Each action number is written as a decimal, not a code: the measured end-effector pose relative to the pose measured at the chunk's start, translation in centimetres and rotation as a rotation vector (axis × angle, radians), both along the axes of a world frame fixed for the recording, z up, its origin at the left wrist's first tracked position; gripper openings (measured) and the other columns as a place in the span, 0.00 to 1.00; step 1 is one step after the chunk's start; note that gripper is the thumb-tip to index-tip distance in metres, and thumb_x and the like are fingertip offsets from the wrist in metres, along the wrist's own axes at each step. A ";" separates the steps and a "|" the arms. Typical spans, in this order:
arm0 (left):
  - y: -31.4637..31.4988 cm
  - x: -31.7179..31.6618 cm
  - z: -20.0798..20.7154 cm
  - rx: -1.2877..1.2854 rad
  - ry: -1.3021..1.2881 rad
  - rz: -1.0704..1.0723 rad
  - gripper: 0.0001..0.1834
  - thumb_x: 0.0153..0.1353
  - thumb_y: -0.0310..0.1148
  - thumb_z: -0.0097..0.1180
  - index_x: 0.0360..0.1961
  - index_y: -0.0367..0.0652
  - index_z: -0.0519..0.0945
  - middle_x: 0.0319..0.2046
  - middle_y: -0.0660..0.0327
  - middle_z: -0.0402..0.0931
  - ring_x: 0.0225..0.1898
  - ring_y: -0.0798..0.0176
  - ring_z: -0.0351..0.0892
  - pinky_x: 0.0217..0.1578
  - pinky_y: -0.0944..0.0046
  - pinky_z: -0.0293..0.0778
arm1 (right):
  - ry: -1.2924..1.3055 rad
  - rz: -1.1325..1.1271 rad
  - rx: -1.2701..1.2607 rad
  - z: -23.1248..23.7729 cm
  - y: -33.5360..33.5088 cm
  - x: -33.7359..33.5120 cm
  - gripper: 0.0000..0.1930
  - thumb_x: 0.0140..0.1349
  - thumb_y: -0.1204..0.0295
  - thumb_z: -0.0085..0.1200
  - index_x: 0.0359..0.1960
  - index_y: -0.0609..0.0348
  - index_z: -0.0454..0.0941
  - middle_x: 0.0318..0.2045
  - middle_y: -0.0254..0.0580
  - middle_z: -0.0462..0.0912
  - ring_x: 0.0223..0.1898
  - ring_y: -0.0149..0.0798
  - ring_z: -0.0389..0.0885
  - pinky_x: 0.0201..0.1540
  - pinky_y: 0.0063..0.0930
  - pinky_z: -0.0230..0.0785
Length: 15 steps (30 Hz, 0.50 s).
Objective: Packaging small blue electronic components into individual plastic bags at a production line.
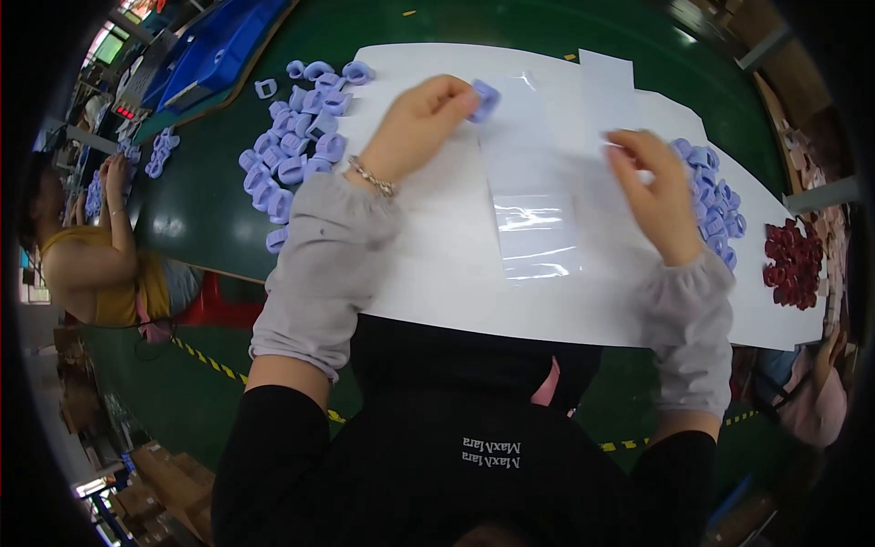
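Note:
Between the thumb and fingers of my left hand (415,128) is a small lilac plastic ring-shaped piece (486,102), held above the white paper (428,264). My right hand (658,196) hovers over the right part of the paper, its fingers bent and smeared by motion; whether they hold anything is unclear. Clear plastic film (538,246), shiny with reflections, lies on the paper between my hands. Many similar lilac pieces (292,141) are heaped to the left of my left hand. Another lilac heap (715,208) sits just beyond my right hand.
Dark red pieces (793,264) lie in a pile at the far right. A smaller white sheet (606,82) rests at the back of the green table (196,210). At the upper left stands a blue tray (223,55). Other people sit at the left (87,264) and right (816,401).

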<state>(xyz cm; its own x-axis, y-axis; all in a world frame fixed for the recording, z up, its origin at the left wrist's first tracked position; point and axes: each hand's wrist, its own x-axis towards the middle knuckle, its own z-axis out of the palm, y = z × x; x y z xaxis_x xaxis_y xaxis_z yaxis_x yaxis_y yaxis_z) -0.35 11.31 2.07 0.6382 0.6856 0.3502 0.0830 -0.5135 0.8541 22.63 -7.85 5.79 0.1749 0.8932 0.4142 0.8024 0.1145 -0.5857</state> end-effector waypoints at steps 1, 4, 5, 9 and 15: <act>-1.6 0.8 0.7 -0.216 -0.012 -0.119 0.12 0.66 0.39 0.51 0.39 0.42 0.78 0.23 0.68 0.72 0.25 0.74 0.68 0.27 0.73 0.66 | 0.198 0.057 -0.111 0.0 0.8 -1.5 0.13 0.63 0.73 0.54 0.49 0.61 0.77 0.39 0.38 0.78 0.37 0.30 0.73 0.38 0.21 0.65; -4.5 1.4 1.3 -0.554 -0.014 -0.315 0.14 0.69 0.43 0.47 0.39 0.43 0.74 0.23 0.69 0.69 0.26 0.77 0.65 0.27 0.76 0.62 | 0.308 0.215 -0.165 -1.2 3.0 -4.2 0.20 0.64 0.74 0.51 0.58 0.58 0.72 0.42 0.36 0.77 0.39 0.28 0.72 0.43 0.20 0.66; -4.9 1.5 1.4 -0.683 -0.003 -0.391 0.16 0.70 0.47 0.44 0.38 0.45 0.73 0.24 0.69 0.68 0.26 0.76 0.64 0.26 0.77 0.59 | 0.435 0.261 -0.152 -1.9 3.3 -4.7 0.22 0.64 0.75 0.52 0.60 0.59 0.69 0.44 0.36 0.76 0.40 0.28 0.73 0.45 0.20 0.66; -5.0 1.9 1.0 -0.771 0.046 -0.495 0.18 0.71 0.48 0.40 0.39 0.45 0.73 0.27 0.67 0.71 0.27 0.75 0.66 0.27 0.77 0.60 | 0.735 0.367 -0.132 -3.0 3.0 -4.2 0.25 0.62 0.79 0.52 0.62 0.64 0.65 0.47 0.39 0.74 0.43 0.30 0.74 0.50 0.23 0.67; -4.4 1.5 0.8 -0.574 0.245 -0.421 0.18 0.65 0.47 0.55 0.35 0.40 0.79 0.26 0.68 0.73 0.27 0.77 0.67 0.28 0.75 0.63 | 0.500 0.327 -0.039 -2.2 2.5 -4.6 0.25 0.58 0.82 0.55 0.59 0.66 0.68 0.49 0.40 0.75 0.43 0.30 0.74 0.50 0.25 0.67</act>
